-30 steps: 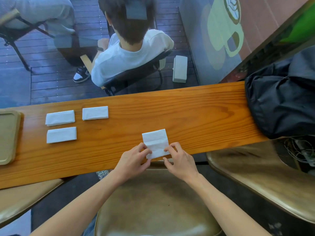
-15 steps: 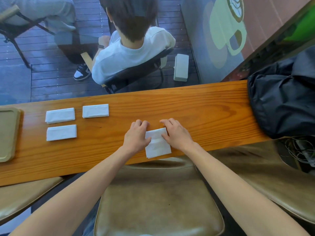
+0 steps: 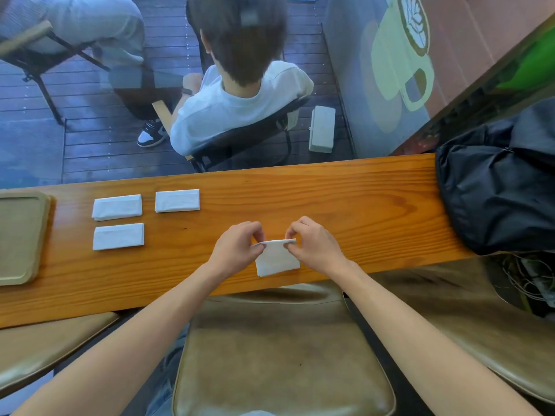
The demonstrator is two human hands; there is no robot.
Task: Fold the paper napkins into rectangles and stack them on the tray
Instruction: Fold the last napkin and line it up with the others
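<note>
A white paper napkin (image 3: 276,259) lies near the front edge of the wooden counter (image 3: 345,205), its far edge lifted. My left hand (image 3: 237,250) pinches the far left corner and my right hand (image 3: 315,247) pinches the far right corner. Three folded white napkin rectangles lie to the left: one (image 3: 117,207) at the back, one (image 3: 177,200) beside it, one (image 3: 118,236) in front. An olive tray (image 3: 21,235) with nothing on it sits at the counter's left end, partly cut off by the frame.
A black bag (image 3: 495,190) covers the counter's right end. Padded stool seats (image 3: 279,355) stand below the front edge. Beyond the glass past the counter a person sits in a chair (image 3: 240,115) on a lower deck.
My hands went from the napkin's near edge to its far edge, pressed it flat, and now pinch the far corners and lift that edge towards me.
</note>
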